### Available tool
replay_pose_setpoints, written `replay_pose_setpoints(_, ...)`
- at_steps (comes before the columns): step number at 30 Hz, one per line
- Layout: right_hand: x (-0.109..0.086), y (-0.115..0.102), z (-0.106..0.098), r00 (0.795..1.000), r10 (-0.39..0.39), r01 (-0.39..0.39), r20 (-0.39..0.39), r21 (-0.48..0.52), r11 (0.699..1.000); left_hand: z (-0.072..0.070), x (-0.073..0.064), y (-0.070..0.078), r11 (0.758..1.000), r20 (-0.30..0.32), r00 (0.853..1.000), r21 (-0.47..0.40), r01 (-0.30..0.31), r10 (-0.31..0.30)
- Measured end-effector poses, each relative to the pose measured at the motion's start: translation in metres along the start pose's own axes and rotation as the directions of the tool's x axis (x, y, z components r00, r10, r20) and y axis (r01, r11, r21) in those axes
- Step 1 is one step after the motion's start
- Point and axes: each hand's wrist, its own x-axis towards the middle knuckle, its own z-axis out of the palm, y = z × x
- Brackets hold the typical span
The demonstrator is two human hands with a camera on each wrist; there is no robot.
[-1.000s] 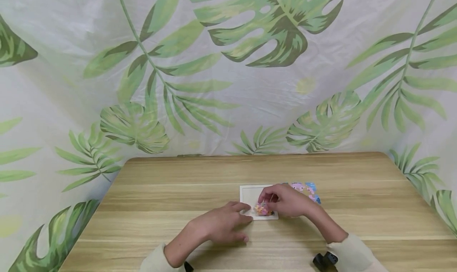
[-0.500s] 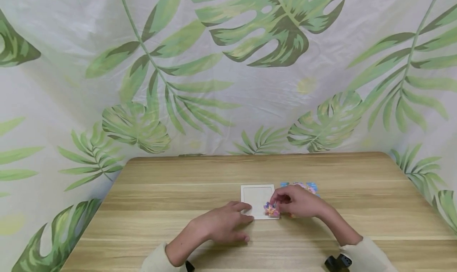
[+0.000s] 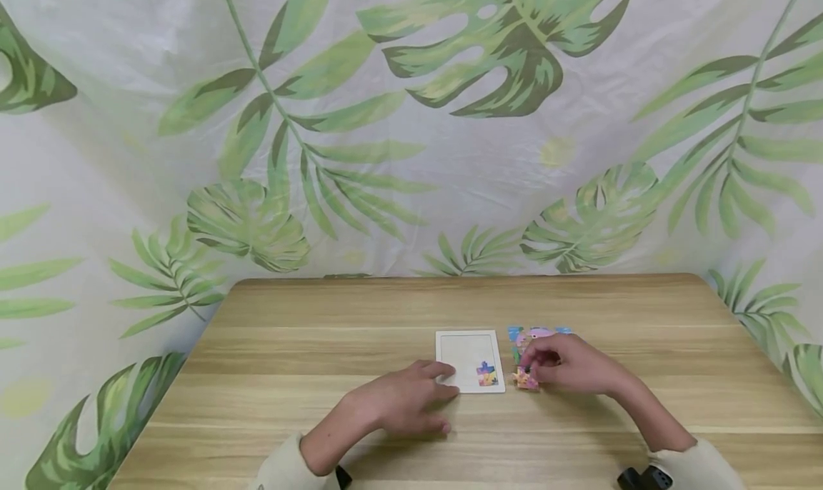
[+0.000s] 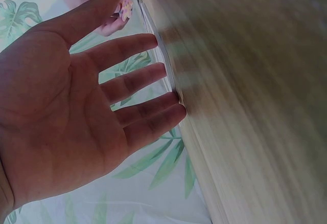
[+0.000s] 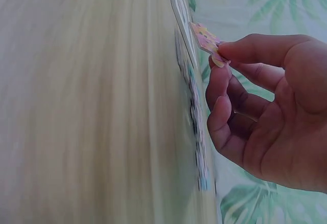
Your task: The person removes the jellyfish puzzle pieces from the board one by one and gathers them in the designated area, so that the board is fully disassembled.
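Observation:
A jigsaw piece (image 3: 527, 378), pink and orange, is pinched between the thumb and index finger of my right hand (image 3: 575, 365). The right wrist view shows the held piece (image 5: 207, 40) tilted above the row of other pieces. A white puzzle tray (image 3: 458, 348) lies flat to the left, with purple and yellow puzzle pieces (image 3: 486, 376) in its lower right corner. My left hand (image 3: 408, 401) rests with extended fingers on the tray's left edge; in the left wrist view its palm (image 4: 56, 106) holds nothing.
Joined-looking blue and pink puzzle pieces (image 3: 540, 331) lie right of the tray, partly hidden behind my right hand. The wooden table (image 3: 308, 347) ends at a leaf-print curtain (image 3: 386, 190). Dark wrist devices (image 3: 646, 478) show at the sleeves.
My right hand has moved right with the held piece, from over the tray to over the pieces beside it. The pieces in the tray's corner are now uncovered. My left hand stays put.

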Motion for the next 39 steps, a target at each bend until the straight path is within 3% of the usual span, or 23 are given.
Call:
replay_pose_setpoints(19, -0.031, 0.018, -0.021, 0.996, 0.092, -0.091, -0.019, 0.02, 0.996, -0.001, 0.0, 0.001, 1.0, 0.007, 1.0, -0.017, 0.017, -0.016)
replay_pose_setpoints(25, -0.031, 0.015, -0.02, 0.996, 0.089, -0.089, -0.009, 0.019, 0.996, -0.001, 0.0, 0.0, 1.0, 0.008, 1.0, -0.017, 0.019, -0.019)
replay_pose_setpoints(39, -0.026, 0.011, -0.017, 0.998, 0.059, -0.061, -0.018, -0.1, 0.993, -0.001, 0.0, 0.0, 1.0, 0.001, 1.0, -0.009, 0.007, -0.007)
